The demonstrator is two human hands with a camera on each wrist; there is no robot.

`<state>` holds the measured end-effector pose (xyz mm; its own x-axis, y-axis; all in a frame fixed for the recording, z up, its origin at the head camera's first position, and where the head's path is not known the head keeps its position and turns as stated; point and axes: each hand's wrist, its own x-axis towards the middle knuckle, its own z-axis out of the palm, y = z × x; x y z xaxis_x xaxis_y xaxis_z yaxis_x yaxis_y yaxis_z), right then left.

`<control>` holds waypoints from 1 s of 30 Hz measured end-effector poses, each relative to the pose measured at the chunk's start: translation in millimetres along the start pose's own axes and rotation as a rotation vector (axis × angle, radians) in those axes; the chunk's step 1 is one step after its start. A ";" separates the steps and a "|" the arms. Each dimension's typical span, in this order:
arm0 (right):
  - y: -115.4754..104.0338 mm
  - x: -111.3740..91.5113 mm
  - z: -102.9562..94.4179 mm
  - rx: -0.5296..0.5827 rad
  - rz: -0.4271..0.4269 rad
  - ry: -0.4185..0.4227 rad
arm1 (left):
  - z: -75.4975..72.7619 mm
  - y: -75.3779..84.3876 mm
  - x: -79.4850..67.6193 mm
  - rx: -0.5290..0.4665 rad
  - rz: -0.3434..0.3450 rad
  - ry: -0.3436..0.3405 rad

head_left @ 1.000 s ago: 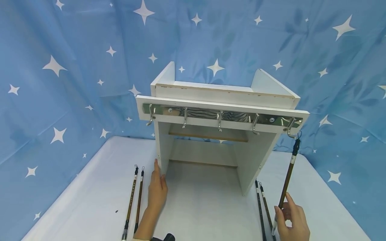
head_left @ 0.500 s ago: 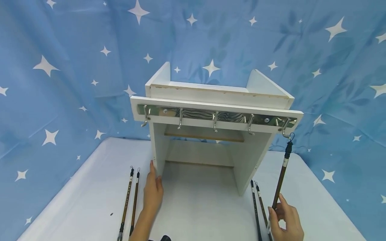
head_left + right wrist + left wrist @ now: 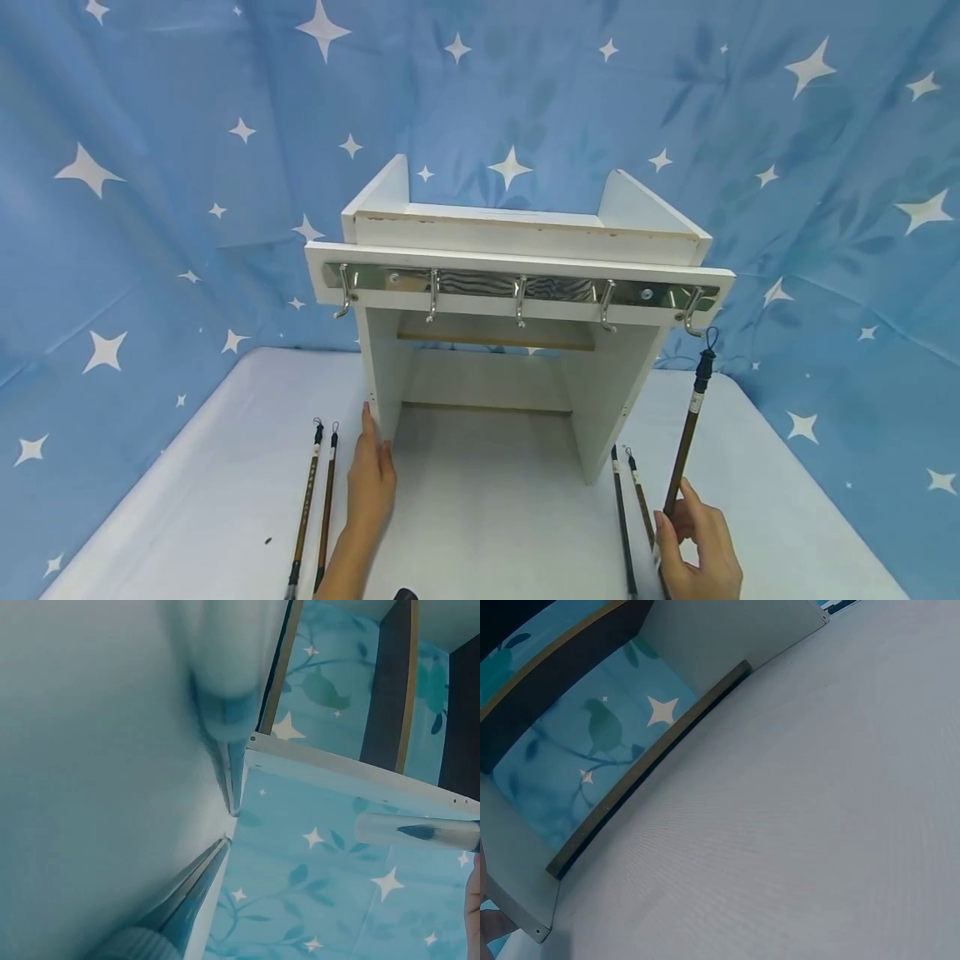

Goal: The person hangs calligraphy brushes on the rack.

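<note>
My right hand [image 3: 705,542] pinches a calligraphy brush [image 3: 684,446] low on its brown shaft, bristle end down and slightly tilted. In the right wrist view that brush's clear cap [image 3: 420,831] shows dark bristles inside. Its thin hanging loop [image 3: 712,337] is at the tip of the rightmost hook [image 3: 693,313]; whether it is caught there I cannot tell. Several metal hooks line a shiny strip [image 3: 480,284] across the front of a white wooden rack [image 3: 480,237]. My left hand [image 3: 371,483] rests with straight fingers against the rack's left side panel [image 3: 381,367].
Two brushes lie on the white cloth left of the rack, one outer brush [image 3: 306,508] and one inner brush [image 3: 327,508]. To the right lie a black brush [image 3: 622,517] and a brown brush [image 3: 639,492]. A blue starred curtain [image 3: 187,167] hangs behind.
The whole head view has shifted, so everything stands further left in it. The brush loop stays close to the rightmost hook's tip, and the left hand keeps its place on the panel.
</note>
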<state>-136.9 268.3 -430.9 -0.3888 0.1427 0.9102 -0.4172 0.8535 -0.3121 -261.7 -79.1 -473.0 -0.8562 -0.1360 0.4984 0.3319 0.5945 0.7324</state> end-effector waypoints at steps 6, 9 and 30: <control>-4.9 4.4 -0.1 -0.012 -0.006 -0.003 | -0.5 1.2 -0.2 -0.011 0.004 0.002; -15.3 10.1 -0.5 -0.009 -0.007 -0.003 | -1.9 1.3 -0.4 -0.005 0.010 0.018; 62.9 -44.3 10.0 0.059 0.034 -0.091 | -2.0 2.5 -1.3 0.002 0.035 0.043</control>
<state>-154.2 310.7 -493.6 -0.4752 0.1230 0.8712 -0.4493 0.8175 -0.3604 -258.9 -79.1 -470.9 -0.8263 -0.1492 0.5431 0.3602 0.6014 0.7132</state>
